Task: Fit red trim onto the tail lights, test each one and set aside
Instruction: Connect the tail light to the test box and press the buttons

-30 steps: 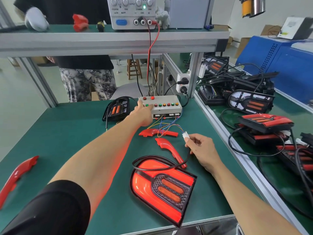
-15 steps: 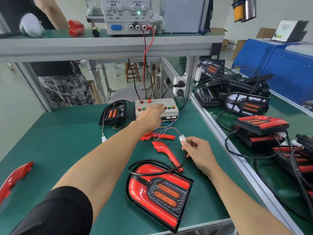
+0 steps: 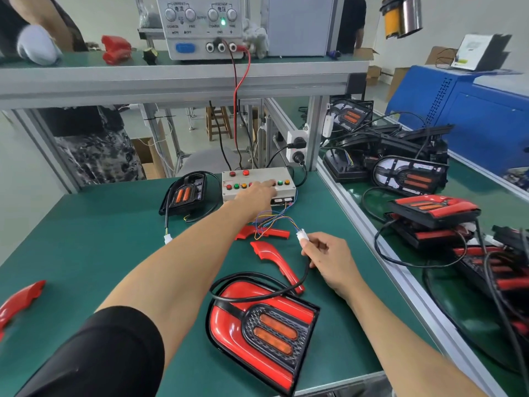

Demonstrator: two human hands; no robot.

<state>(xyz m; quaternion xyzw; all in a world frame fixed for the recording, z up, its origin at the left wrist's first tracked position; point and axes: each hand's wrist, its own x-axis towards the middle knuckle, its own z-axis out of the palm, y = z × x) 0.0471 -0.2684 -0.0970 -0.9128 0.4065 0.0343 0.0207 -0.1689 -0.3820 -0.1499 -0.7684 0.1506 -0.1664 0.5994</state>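
The tail light (image 3: 259,328) lies face up on the green tabletop (image 3: 94,253) at lower centre of the frame, red trim already on it, its long axis running from upper left to lower right. Its black cable (image 3: 257,290) loops off the top edge and climbs to the right hand (image 3: 329,260), just above and right of the lamp. That hand's fingers (image 3: 310,247) pinch the white plug (image 3: 302,234), which meets the coloured wires (image 3: 272,220) coming from the test box (image 3: 286,190) at upper centre. The left hand (image 3: 257,194) reaches across to the box, fingers extended, fingertips on the row of buttons; which button they press cannot be told. The lamp looks unlit here, though glare makes that uncertain. By my reading this is the test step, with setting aside to come. The finished lamps (image 3: 429,210) are piled at the right of the frame, beyond the aluminium rail, so the right hand, nearer both lamp and pile, seems best placed to carry it over once unplugged. Loose trims (image 3: 277,260) lie between lamp and box, another at the left edge, and an untrimmed lamp (image 3: 184,193) sits left of the box.
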